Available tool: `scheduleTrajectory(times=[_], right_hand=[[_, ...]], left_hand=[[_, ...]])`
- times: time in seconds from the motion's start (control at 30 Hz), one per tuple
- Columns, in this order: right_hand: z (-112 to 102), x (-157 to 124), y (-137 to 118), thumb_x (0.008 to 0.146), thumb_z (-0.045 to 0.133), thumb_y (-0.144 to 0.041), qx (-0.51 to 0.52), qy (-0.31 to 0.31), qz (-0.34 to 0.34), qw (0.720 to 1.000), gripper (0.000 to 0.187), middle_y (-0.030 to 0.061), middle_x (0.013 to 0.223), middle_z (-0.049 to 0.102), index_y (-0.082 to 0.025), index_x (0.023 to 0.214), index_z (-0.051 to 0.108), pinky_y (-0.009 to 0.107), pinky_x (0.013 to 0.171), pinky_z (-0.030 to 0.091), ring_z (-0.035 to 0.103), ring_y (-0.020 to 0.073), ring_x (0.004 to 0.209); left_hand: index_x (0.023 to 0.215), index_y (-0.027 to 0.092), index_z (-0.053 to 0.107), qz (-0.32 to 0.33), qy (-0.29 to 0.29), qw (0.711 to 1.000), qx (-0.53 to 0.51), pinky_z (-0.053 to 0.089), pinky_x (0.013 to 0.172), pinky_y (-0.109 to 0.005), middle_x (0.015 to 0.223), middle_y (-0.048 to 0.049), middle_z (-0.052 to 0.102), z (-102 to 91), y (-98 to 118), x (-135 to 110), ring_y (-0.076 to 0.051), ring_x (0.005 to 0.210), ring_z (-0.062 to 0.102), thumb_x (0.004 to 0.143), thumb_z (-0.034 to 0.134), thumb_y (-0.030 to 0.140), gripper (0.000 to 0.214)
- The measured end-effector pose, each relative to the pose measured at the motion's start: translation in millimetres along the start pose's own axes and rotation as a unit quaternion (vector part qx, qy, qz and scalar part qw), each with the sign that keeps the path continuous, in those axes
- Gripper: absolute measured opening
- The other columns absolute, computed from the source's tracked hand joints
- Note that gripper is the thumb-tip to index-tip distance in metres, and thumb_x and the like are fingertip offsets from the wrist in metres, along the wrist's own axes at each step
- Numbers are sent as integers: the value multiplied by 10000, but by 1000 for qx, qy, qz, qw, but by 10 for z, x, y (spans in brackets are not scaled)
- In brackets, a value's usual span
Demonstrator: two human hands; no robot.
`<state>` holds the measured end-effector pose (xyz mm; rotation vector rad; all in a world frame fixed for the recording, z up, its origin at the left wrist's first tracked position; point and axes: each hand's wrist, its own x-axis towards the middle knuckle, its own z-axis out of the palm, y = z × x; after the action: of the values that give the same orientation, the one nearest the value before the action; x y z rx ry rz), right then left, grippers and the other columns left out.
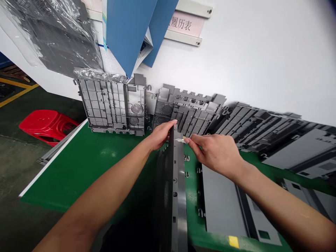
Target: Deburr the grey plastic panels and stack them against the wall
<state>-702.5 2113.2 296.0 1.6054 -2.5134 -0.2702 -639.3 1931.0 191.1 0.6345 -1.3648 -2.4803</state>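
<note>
A dark grey plastic panel [180,196] stands on its narrow edge, running from my body toward the far side of the table. My left hand [163,134] grips its far end, the thumb on top and the other fingers mostly hidden behind the panel. Between the thumb and fingers of my right hand [216,148] is a small pointed blade [179,140], its tip at the panel's upper edge near the far end. The blade's handle is hidden inside the fist. Slots and small holes line the panel's edge.
Similar grey panels [112,105] lean upright along the white wall [257,52]. Another panel [223,199] lies flat on the green table [105,161] at right. Blue folders [128,28] hang on the wall. A red stool [44,124] stands at left.
</note>
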Motion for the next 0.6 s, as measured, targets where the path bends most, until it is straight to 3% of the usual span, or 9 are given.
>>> scheduleTrajectory(times=[0.2, 0.3, 0.37, 0.43, 0.5, 0.6], right_hand=[[9, -65, 36, 1081, 256, -595, 48, -12, -15, 999, 562, -17, 557, 545, -237, 751, 535, 308, 553, 130, 357, 137, 493], [-7, -136, 79, 1068, 340, -615, 166, -33, -33, 985, 550, -38, 540, 438, -224, 699, 456, 303, 547, 169, 305, 125, 512], [-25, -258, 92, 1064, 389, -614, 286, -54, -30, 956, 546, -52, 557, 363, -222, 684, 379, 298, 543, 211, 291, 115, 521], [-45, -474, 62, 1071, 413, -589, 388, -77, -16, 918, 525, -58, 600, 325, -228, 695, 344, 292, 541, 245, 297, 107, 528], [-64, -777, -22, 1085, 427, -535, 437, -100, -11, 894, 483, -59, 630, 330, -233, 714, 355, 288, 535, 264, 331, 100, 527], [-83, -1292, -219, 1099, 453, -428, 432, -127, -41, 892, 407, -66, 621, 417, -238, 742, 405, 278, 523, 289, 437, 87, 508]], left_hand=[[790, 203, 622, -2, 8, 1000, 0, 410, 576, -267, 720, 15, 572, 15, -6, -6, -125, 633, 530, 792, 792, 554, 390], [752, 206, 604, 2, -2, 1000, -2, 405, 563, -259, 694, 18, 561, 8, 17, -21, -121, 610, 527, 776, 792, 604, 441], [716, 210, 582, -4, -27, 1000, -1, 412, 563, -259, 673, 17, 544, 4, 46, -43, -122, 596, 525, 783, 748, 676, 500], [699, 212, 568, -3, -54, 998, 14, 426, 577, -258, 670, 16, 540, 3, 74, -69, -123, 597, 533, 783, 732, 704, 525], [698, 212, 557, 10, -70, 997, 41, 439, 593, -250, 686, 20, 540, 5, 89, -88, -119, 613, 543, 766, 793, 626, 482], [702, 213, 525, 27, -84, 994, 60, 437, 577, -242, 697, 36, 502, 8, 75, -82, -110, 609, 527, 755, 837, 449, 395]])
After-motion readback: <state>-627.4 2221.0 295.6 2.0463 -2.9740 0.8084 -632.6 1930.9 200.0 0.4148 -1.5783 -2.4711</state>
